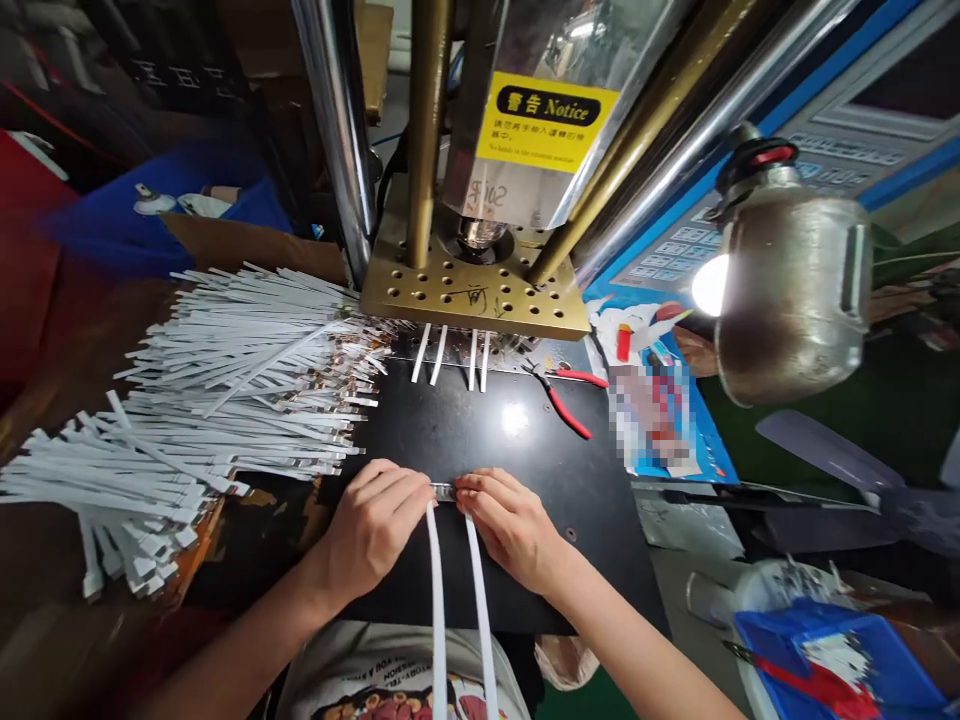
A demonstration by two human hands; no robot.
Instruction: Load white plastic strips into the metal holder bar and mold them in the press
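Note:
My left hand [381,525] and my right hand [516,522] meet over the black work surface [525,570], each with its fingers closed on one end of a small metal bar [444,491]. Two flat white cables [437,600] run from the bar down toward my lap, one beside each hand. My fingers hide the bar's ends and most of the cable tips. Ahead, several white strips [472,360] stick out from under the brass-coloured press plate [480,297]. Red-handled cutting pliers [561,400] lie open to the right of them.
A large heap of white flat cables [247,370] with metal plugs lies at the left. A lit lamp [795,290] hangs at the right, near a fan [825,460]. A blue bin [840,650] stands lower right. Steel and brass posts rise above the plate.

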